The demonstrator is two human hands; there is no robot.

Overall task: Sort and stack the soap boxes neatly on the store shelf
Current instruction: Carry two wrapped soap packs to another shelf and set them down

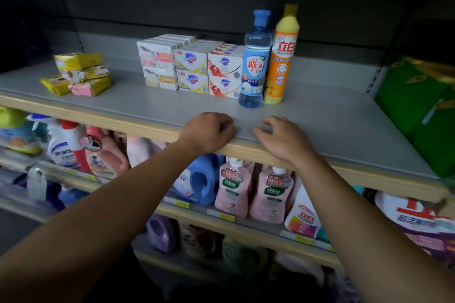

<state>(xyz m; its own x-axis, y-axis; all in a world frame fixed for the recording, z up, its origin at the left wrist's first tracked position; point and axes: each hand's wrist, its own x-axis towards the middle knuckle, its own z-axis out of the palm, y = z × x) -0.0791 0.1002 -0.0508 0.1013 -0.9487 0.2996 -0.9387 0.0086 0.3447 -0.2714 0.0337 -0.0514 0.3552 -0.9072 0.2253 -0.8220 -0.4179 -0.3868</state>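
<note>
Soap boxes sit in two groups on the grey top shelf (320, 130). Far left, a loose pile of yellow soap boxes (78, 74) lies untidy: three stacked askew, tilted at different angles, with a fourth lying flat just beside the bottom one on its left. Well apart to the right, near the shelf's back, stand the neat stacks. The white and pink boxes (158, 66) are two high, with more rows behind them. Touching them on the right are the white boxes with a blue shield and yellow trim (192, 70), also two high, and next the white boxes with red print (224, 74), again two high. Just beside these stands a clear blue bottle (254, 61) with a blue cap, upright, and touching its right side an orange and yellow bottle (283, 56).

At the near edge of the shelf, the left hand (209, 133) rests on the front lip with its fingers curled under, holding nothing. Just to its right, near but apart, the right hand (283, 139) lies palm down on the shelf, fingers loosely bent and empty.

Far right, green packages (416, 106) fill the shelf's end. Below, detergent jugs and pink refill pouches (251, 192) crowd the lower shelves.
</note>
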